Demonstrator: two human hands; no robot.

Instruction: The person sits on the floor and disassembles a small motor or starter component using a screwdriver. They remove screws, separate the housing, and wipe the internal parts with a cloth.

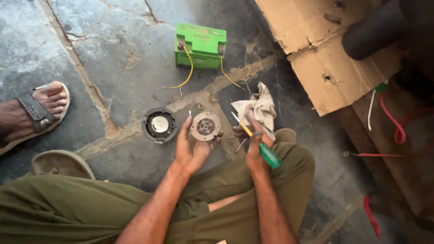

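Observation:
My left hand (192, 147) holds a round grey metal disc (205, 126) with slots at its centre, face up. My right hand (255, 144) grips a screwdriver (257, 143) with a green and yellow handle, its tip pointing up and left toward the disc. A dirty white rag (258, 108) lies on the floor just behind the right hand. A round black housing with a shiny metal centre (159, 124) sits on the floor to the left of the disc.
A green battery (200, 46) with two yellow wires stands on the stone floor farther back. Torn cardboard (334, 58) lies at the upper right, with red cables (398, 131) beside it. A sandalled foot (38, 110) rests at the left.

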